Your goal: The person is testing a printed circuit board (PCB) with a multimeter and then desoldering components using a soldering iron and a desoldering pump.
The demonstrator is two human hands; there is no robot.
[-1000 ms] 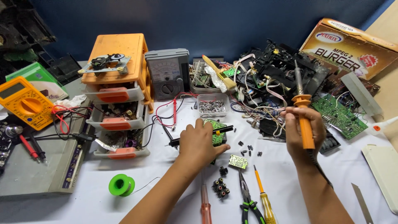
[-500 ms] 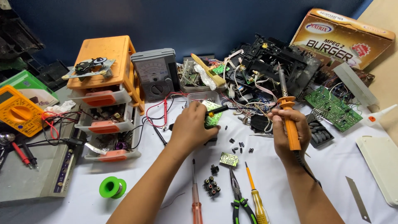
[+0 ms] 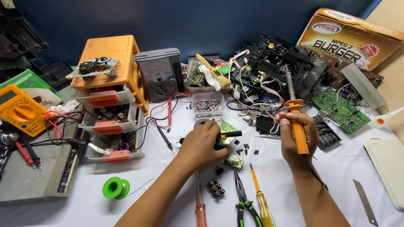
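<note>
My left hand (image 3: pixel 203 144) grips a small green circuit board (image 3: pixel 226 128) with a black part on it, held just above the white table near the middle. In my right hand (image 3: pixel 298 135) is an orange-handled soldering iron (image 3: pixel 297 122), held upright with its metal tip pointing up and away from the board; its cord runs down past my wrist. A second small green board (image 3: pixel 233 161) lies flat on the table just below the left hand, with a few tiny black components (image 3: pixel 245 148) scattered between the hands.
An orange drawer unit (image 3: pixel 110 98), grey analog meter (image 3: pixel 159 78), yellow multimeter (image 3: pixel 19 110), a clear box of small metal parts (image 3: pixel 207 104) and a heap of black electronics (image 3: pixel 277 69) ring the work spot. Pliers (image 3: pixel 243 199), screwdrivers (image 3: pixel 261 199), a green solder spool (image 3: pixel 114 187) and a blade (image 3: pixel 363 201) lie near the front.
The view has shifted slightly; both hands stay close together. The left hand still holds the board and the soldering iron stays upright in the right hand.
</note>
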